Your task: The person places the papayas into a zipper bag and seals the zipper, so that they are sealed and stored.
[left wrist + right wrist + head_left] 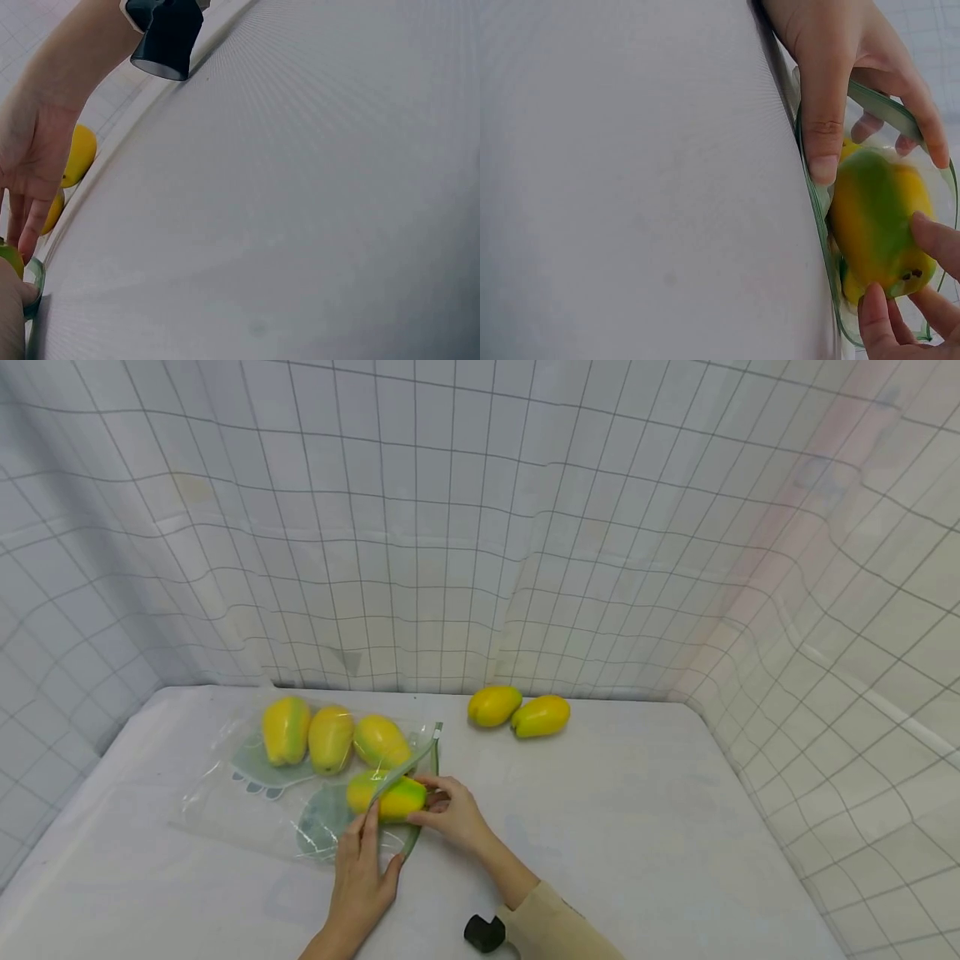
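Observation:
A clear zip bag [225,797] with a green edge and pale green printed shapes lies at the left of the table in the head view. My left hand [362,878] holds its mouth apart, thumb on the lower edge and fingers on the upper. At that mouth is a yellow-green mango [881,217], mostly inside the bag. The fingertips of my right hand [459,820] grip the mango's outer end. Three more yellow mangoes, among them a middle mango [331,739], lie in the bag farther back.
Two yellow mangoes, a left one [494,706] and a right one [542,717], lie outside the bag at the table's back edge. A black wrist camera [484,933] sits by the right sleeve. Gridded white curtains [480,527] enclose the back and sides.

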A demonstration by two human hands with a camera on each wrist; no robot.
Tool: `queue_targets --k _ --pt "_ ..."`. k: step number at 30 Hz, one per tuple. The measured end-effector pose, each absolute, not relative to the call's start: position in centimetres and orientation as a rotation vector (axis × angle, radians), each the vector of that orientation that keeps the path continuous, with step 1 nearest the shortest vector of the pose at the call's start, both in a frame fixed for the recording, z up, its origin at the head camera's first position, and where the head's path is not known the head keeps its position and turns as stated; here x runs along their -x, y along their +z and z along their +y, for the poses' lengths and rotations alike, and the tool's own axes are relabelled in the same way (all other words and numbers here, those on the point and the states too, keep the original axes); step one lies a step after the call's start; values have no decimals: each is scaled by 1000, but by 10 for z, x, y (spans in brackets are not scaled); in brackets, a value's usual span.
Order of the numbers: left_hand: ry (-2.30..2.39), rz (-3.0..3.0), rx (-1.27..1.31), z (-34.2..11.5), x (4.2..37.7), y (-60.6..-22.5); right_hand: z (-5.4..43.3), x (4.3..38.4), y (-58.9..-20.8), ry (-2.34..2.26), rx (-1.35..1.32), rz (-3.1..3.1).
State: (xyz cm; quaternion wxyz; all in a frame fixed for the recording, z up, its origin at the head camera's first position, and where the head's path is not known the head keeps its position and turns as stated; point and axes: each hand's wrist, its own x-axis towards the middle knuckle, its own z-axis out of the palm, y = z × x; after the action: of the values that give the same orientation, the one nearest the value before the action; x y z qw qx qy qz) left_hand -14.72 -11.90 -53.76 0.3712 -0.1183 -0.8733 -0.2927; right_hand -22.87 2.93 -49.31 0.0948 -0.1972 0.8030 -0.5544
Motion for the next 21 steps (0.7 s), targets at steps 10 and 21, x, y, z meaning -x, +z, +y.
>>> queue_targets --k 10,21 --pt "-754 -2250 298 -118 146 -536 28 224 -476 -1756 583 2205" --pt "-747 -2220 311 -120 147 -538 15 217 -465 -1875 628 2154"
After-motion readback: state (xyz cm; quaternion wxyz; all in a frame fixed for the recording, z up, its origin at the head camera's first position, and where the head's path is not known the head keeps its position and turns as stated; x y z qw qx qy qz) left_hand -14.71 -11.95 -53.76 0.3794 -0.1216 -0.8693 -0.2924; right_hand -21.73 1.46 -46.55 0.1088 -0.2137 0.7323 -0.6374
